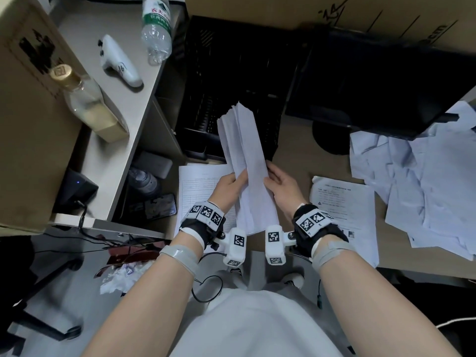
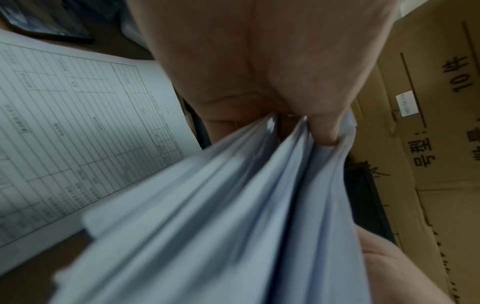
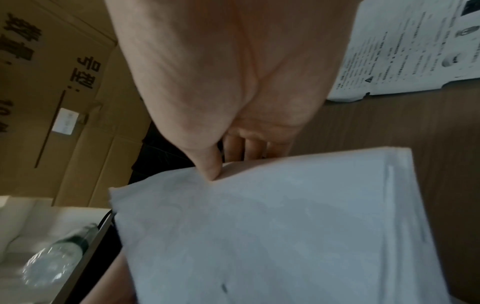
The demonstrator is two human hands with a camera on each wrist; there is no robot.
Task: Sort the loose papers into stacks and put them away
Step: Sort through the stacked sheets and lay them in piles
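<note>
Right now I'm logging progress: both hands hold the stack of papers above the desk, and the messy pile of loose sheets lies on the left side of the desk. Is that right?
One thing is wrong: the messy pile of loose sheets lies on the right side of the desk, under the monitor's edge, as the head view shows. Both the left hand and right hand do hold the stack of papers.

The head camera is looking steeply down from above; both wrist cameras are peering close along the palms, sharing the paper stack toward 12 o'clock.

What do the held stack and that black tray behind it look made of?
Stack: thin matte white paper; loose sheet edges fan and bend in both hands. Black tray: likely rigid plastic or coated metal, matte, with slotted or mesh walls; too dark to tell which.
</note>
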